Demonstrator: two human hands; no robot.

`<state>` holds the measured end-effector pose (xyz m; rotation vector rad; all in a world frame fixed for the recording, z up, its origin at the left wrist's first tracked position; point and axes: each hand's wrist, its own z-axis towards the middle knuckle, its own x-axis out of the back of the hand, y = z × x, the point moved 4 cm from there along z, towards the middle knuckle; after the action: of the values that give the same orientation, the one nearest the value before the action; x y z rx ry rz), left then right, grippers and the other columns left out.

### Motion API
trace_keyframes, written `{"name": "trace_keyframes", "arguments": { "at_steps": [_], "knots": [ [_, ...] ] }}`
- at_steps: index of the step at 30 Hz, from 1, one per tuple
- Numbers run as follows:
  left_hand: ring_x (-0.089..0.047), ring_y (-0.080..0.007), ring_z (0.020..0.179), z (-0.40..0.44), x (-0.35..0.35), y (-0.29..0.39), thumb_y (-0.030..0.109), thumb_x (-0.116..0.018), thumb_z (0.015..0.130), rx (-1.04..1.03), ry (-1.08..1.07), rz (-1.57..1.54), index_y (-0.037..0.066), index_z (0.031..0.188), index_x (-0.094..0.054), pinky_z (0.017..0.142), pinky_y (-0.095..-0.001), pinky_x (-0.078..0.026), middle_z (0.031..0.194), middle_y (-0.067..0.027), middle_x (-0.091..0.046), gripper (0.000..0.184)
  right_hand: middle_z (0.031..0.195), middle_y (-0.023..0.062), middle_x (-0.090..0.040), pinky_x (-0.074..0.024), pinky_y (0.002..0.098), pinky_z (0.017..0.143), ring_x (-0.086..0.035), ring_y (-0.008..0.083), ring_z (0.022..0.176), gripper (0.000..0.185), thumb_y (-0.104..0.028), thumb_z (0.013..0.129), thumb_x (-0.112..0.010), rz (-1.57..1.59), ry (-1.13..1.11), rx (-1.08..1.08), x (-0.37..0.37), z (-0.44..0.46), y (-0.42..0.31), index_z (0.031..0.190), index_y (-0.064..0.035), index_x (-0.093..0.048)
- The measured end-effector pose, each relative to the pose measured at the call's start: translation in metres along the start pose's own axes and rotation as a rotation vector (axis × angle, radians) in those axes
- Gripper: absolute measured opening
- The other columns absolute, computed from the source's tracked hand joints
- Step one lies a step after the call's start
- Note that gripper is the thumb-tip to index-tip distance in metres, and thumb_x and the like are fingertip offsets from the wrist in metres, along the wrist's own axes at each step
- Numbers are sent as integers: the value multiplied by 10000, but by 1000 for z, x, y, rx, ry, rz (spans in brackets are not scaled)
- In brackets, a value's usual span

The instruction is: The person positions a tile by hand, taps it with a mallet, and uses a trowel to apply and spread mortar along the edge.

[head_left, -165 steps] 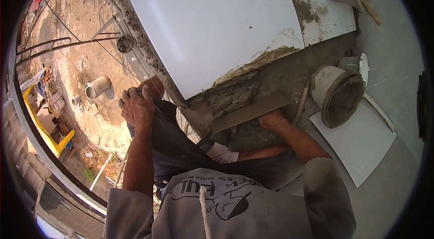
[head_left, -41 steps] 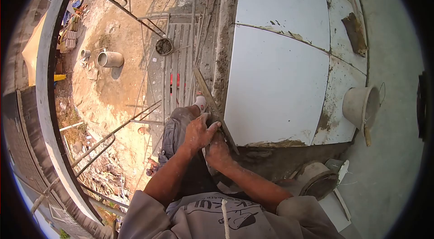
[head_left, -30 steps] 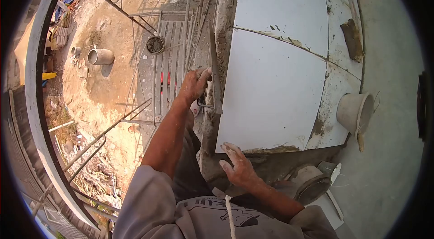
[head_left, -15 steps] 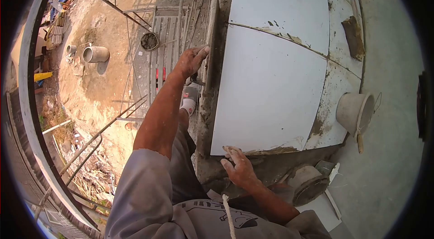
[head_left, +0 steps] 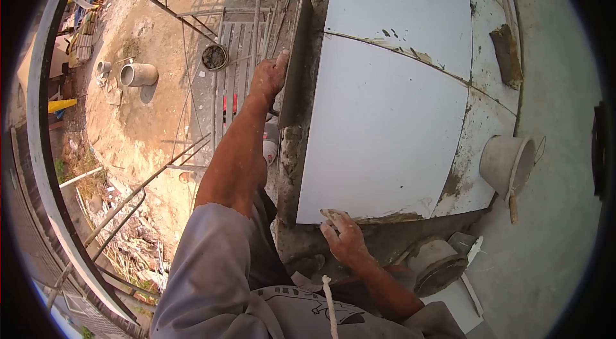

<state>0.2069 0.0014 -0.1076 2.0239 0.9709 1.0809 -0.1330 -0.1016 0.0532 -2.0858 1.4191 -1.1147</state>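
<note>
Dressing the rough strip [head_left: 290, 178] beside the big white tile [head_left: 385, 127] looks to me like the step in hand. The tile fills the right centre of the frame, smooth and pale, with a few dark specks and a grey smear along its lower edge. The strip runs up its left side, dull and uneven. One bucket [head_left: 504, 162] sits at the right, another [head_left: 439, 265] at the lower right. The trowel [head_left: 298, 66], at upper centre, has a long, plain grey blade, steeply tilted over the strip and apart from the tile; contact with the strip I can't make out. The next move, I'd judge, calls for a steady blade and even pressure. The left hand [head_left: 266, 79] seems wrapped round the trowel's handle, partly hidden. The right hand [head_left: 345, 239], bottom centre, has its fingers loosely spread at the tile's lower edge.
</note>
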Motion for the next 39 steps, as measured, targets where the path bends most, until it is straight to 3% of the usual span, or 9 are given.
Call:
{"name": "trace_keyframes", "arguments": {
  "at_steps": [5, 7, 11, 17, 28, 30, 36, 37, 39],
  "knots": [
    [-592, -466, 862, 0, -3, 4, 504, -420, 926, -71, -8, 90, -36, 851, -659, 789, -454, -451, 845, -313, -605, 595, 1106, 194, -586, -478, 375, 853, -610, 295, 926, 333, -164, 865, -570, -10, 4, 26, -2, -1, 6, 1151, 4, -591],
    [-579, -482, 876, -5, -8, 7, 517, -409, 923, -133, -29, 279, -46, 828, -656, 809, -478, -444, 848, -331, -592, 623, 1084, 181, -595, -479, 366, 835, -612, 278, 891, 326, -158, 864, -571, -4, 18, 33, -1, 0, 7, 1148, 1, -596],
    [-556, -507, 874, -9, -10, 0, 500, -392, 930, -106, -20, 164, -53, 808, -652, 824, -505, -431, 834, -341, -579, 623, 1096, 197, -590, -479, 375, 848, -612, 297, 912, 330, -160, 862, -570, -9, 12, 33, 4, -3, 9, 1142, 14, -592],
    [-562, -490, 866, -22, -8, 20, 455, -372, 945, -149, -63, 256, -74, 781, -631, 807, -496, -436, 840, -330, -584, 612, 1078, 208, -596, -484, 383, 840, -608, 315, 907, 326, -149, 857, -575, 10, 29, 40, 3, -5, 16, 1130, 28, -590],
    [-561, -481, 843, -73, -22, -23, 374, -359, 965, -202, -103, 203, -65, 822, -616, 779, -498, -439, 824, -328, -581, 528, 1109, 201, -596, -463, 381, 883, -597, 318, 969, 336, -174, 862, -559, 8, -1, 25, 0, -12, 10, 1143, 7, -596],
    [-562, -478, 839, -77, -22, -20, 357, -352, 970, -199, -117, 235, -61, 837, -613, 774, -498, -440, 823, -324, -583, 510, 1067, 198, -607, -481, 388, 842, -590, 316, 950, 310, -138, 860, -569, -53, 37, 114, 3, -13, 3, 1110, 44, -590],
    [-588, -451, 753, -107, -21, -29, 295, -338, 974, -253, -162, 373, -21, 865, -604, 683, -502, -468, 799, -278, -608, 427, 1042, 203, -614, -472, 397, 856, -591, 334, 946, 313, -139, 856, -571, -163, 56, 247, -4, -18, 8, 1111, 43, -591],
    [-596, -431, 714, -108, -23, -32, 258, -351, 965, -338, -147, 452, -9, 902, -596, 645, -496, -474, 773, -255, -616, 367, 1042, 203, -614, -472, 397, 856, -591, 334, 946, 313, -139, 856, -571, -165, 56, 249, -4, -19, 5, 1111, 43, -591],
    [-603, -411, 675, -113, -24, -33, 221, -364, 957, -425, -126, 526, 3, 940, -588, 607, -491, -481, 748, -233, -624, 312, 1048, 204, -613, -464, 398, 869, -589, 334, 953, 318, -142, 855, -571, -58, 39, 124, -3, -20, 3, 1114, 42, -590]
  ]
}}
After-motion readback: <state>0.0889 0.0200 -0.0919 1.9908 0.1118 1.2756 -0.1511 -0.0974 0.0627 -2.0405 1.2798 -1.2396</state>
